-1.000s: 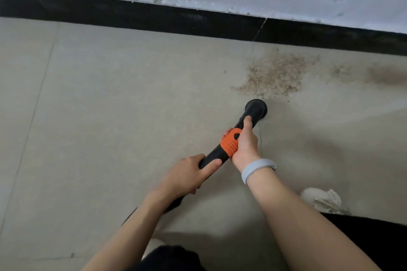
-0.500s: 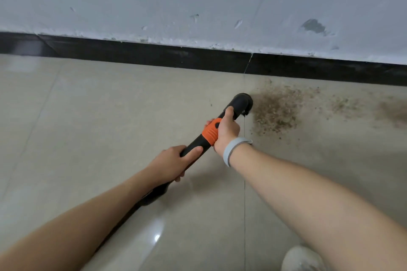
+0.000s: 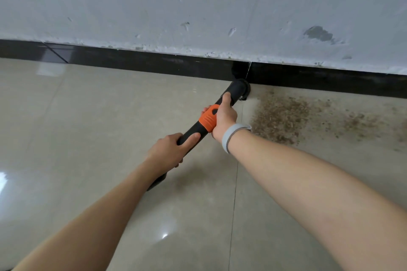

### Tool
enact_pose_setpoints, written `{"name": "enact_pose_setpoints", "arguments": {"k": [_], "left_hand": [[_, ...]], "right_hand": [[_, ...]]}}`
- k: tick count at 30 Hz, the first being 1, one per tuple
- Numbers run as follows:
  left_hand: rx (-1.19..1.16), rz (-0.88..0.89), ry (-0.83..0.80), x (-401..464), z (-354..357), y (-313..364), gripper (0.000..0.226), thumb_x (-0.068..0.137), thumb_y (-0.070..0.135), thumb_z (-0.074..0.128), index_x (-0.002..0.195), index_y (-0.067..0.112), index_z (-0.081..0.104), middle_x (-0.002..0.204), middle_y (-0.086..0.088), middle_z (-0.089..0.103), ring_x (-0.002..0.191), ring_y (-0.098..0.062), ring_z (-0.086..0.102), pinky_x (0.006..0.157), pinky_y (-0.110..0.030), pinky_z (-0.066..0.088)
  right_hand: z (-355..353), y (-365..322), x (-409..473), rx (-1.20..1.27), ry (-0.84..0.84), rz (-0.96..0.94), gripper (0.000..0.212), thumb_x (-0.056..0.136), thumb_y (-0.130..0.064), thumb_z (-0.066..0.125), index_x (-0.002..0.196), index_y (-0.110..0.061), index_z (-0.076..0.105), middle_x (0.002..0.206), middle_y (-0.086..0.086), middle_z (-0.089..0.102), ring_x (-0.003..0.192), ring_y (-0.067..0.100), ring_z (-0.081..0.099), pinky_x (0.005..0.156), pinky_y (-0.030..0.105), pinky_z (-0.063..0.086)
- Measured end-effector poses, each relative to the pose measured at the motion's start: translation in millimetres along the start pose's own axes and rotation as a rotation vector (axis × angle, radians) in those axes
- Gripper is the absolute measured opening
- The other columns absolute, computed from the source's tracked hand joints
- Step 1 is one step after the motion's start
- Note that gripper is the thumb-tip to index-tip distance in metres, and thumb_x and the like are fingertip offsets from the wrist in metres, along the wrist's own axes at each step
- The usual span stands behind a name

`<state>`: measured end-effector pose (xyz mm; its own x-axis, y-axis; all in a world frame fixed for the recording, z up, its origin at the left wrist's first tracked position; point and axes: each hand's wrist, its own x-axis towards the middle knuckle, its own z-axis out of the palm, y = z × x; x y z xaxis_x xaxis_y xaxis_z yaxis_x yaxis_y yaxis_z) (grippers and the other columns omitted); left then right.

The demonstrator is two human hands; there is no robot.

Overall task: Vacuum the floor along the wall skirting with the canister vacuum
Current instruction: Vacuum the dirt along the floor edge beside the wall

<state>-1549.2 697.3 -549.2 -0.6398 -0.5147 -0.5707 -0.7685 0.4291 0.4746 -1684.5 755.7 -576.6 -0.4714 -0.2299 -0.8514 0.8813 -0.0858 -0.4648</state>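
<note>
Head view. Black vacuum wand with orange collar slants from lower left up to black skirting. Round nozzle at floor edge, touching or just short of skirting; cannot tell which. Right hand wraps wand at collar, thumb laid along tube toward nozzle; grey wristband on wrist. Left hand grips wand lower down, thumb on top. Brown debris patch on beige tiled floor, just right of nozzle. Scuffed white wall above skirting.

Black vacuum wand with orange collar, black skirting, beige floor tiles, brown-speckled dust
</note>
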Motion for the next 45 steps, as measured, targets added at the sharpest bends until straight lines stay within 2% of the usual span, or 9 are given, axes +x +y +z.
{"name": "enact_pose_setpoints", "arguments": {"k": [4, 9, 13, 18, 22, 26, 29, 37, 45], "left_hand": [[0.09, -0.031, 0.052, -12.6, 10.1, -0.7, 0.055, 0.088, 0.064, 0.037, 0.079, 0.012, 0.054, 0.07, -0.005, 0.064, 0.067, -0.024, 0.064, 0.069, -0.034, 0.05], [-0.002, -0.074, -0.016, -43.0, 18.7, -26.9, 0.048, 0.089, 0.058, 0.042, 0.066, 0.016, 0.045, 0.054, 0.001, 0.056, 0.045, -0.015, 0.053, 0.055, -0.026, 0.042], [-0.014, -0.097, -0.058, -57.1, 17.8, -39.3, 0.047, 0.091, 0.054, 0.044, 0.063, 0.016, 0.043, 0.05, 0.001, 0.054, 0.043, -0.016, 0.051, 0.054, -0.024, 0.041], [0.031, -0.08, -0.132, -71.7, 18.4, -34.9, 0.047, 0.091, 0.056, 0.043, 0.065, 0.016, 0.042, 0.053, 0.002, 0.056, 0.043, -0.014, 0.051, 0.049, -0.022, 0.039], [0.001, -0.048, -0.273, -78.9, 18.5, -43.4, 0.047, 0.09, 0.057, 0.042, 0.068, 0.016, 0.046, 0.054, 0.001, 0.061, 0.045, -0.012, 0.057, 0.059, -0.027, 0.048], [-0.052, -0.074, -0.291, -100.5, 26.0, -57.7, 0.048, 0.089, 0.056, 0.044, 0.064, 0.015, 0.045, 0.048, 0.0, 0.058, 0.042, -0.013, 0.054, 0.056, -0.025, 0.046], [-0.078, -0.104, -0.258, -117.0, 24.8, -75.4, 0.047, 0.089, 0.054, 0.046, 0.063, 0.015, 0.044, 0.045, 0.001, 0.054, 0.038, -0.012, 0.051, 0.049, -0.022, 0.042], [-0.167, -0.135, -0.028, -85.9, -0.4, -95.5, 0.048, 0.09, 0.05, 0.05, 0.061, 0.012, 0.044, 0.042, -0.001, 0.054, 0.035, -0.014, 0.049, 0.051, -0.026, 0.042], [-0.09, -0.068, -0.197, -83.4, 9.1, -79.0, 0.045, 0.09, 0.05, 0.049, 0.063, 0.015, 0.044, 0.045, 0.0, 0.053, 0.037, -0.015, 0.049, 0.053, -0.026, 0.043]], "right_hand": [[-8.6, 4.1, -7.4, 0.004, -0.045, 0.057, 0.054, 0.093, -0.056, 0.044, 0.11, -0.005, 0.054, 0.072, 0.008, 0.058, 0.056, 0.018, 0.057, 0.051, 0.028, 0.049], [-15.1, 34.8, -29.7, -0.104, -0.004, 0.066, 0.051, 0.097, -0.051, 0.039, 0.11, -0.004, 0.051, 0.068, 0.009, 0.057, 0.056, 0.021, 0.057, 0.058, 0.033, 0.052], [-18.4, 54.2, -40.9, -0.14, 0.011, 0.075, 0.056, 0.098, -0.053, 0.035, 0.117, -0.002, 0.05, 0.067, 0.009, 0.057, 0.058, 0.022, 0.058, 0.074, 0.039, 0.055], [-35.5, 57.1, -52.7, -0.172, 0.012, 0.093, 0.049, 0.099, -0.051, 0.032, 0.103, -0.005, 0.048, 0.068, 0.008, 0.059, 0.059, 0.02, 0.06, 0.078, 0.039, 0.055], [-44.3, 71.7, -55.6, -0.223, 0.063, 0.1, 0.055, 0.097, -0.056, 0.033, 0.095, -0.004, 0.051, 0.065, 0.007, 0.06, 0.064, 0.023, 0.062, 0.086, 0.044, 0.054], [-48.5, 109.2, -59.9, -0.309, 0.101, 0.162, 0.063, 0.092, -0.061, 0.034, 0.117, -0.006, 0.051, 0.098, 0.012, 0.065, 0.099, 0.032, 0.064, 0.093, 0.049, 0.05], [-41.8, 133.4, -67.8, -0.323, 0.087, 0.212, 0.063, 0.09, -0.063, 0.035, 0.124, -0.011, 0.048, 0.114, 0.013, 0.063, 0.105, 0.032, 0.062, 0.094, 0.048, 0.049], [23.6, 126.5, -52.8, -0.381, -0.034, 0.126, 0.069, 0.088, -0.066, 0.032, 0.126, -0.011, 0.049, 0.122, 0.01, 0.061, 0.11, 0.031, 0.059, 0.097, 0.046, 0.048], [-9.8, 127.9, -40.9, -0.397, 0.162, 0.092, 0.08, 0.083, -0.072, 0.023, 0.127, -0.01, 0.05, 0.119, 0.013, 0.062, 0.107, 0.033, 0.06, 0.099, 0.048, 0.045]]}}
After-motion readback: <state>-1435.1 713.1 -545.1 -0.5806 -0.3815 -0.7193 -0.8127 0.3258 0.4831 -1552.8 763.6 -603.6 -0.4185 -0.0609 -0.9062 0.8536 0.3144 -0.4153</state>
